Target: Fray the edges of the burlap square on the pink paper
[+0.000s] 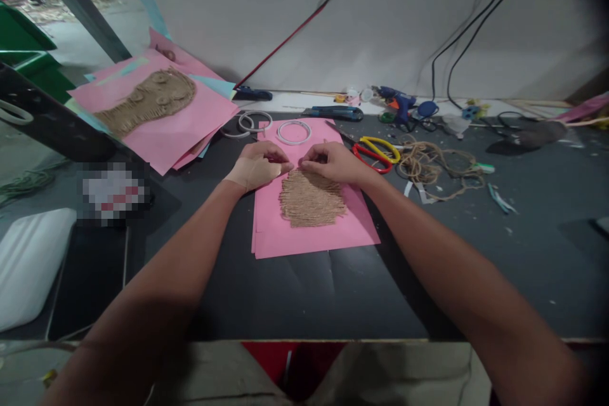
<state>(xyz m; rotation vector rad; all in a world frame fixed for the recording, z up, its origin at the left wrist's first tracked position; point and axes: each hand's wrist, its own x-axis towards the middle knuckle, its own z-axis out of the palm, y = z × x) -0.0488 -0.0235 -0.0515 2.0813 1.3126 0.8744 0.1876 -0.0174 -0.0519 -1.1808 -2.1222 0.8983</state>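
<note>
Jute twine fringe [311, 198] lies mid-sheet on pink paper [314, 241], both hands at its top edge
Left hand [259, 165] and right hand [333, 162] pinch their fingers [304, 165] together just above the twine, any strand too small to tell; beyond the sheet sit white rings [294, 132], right of it red-and-yellow scissors [375, 155] and a loose twine coil [428, 165], on the desk [285, 292]
</note>
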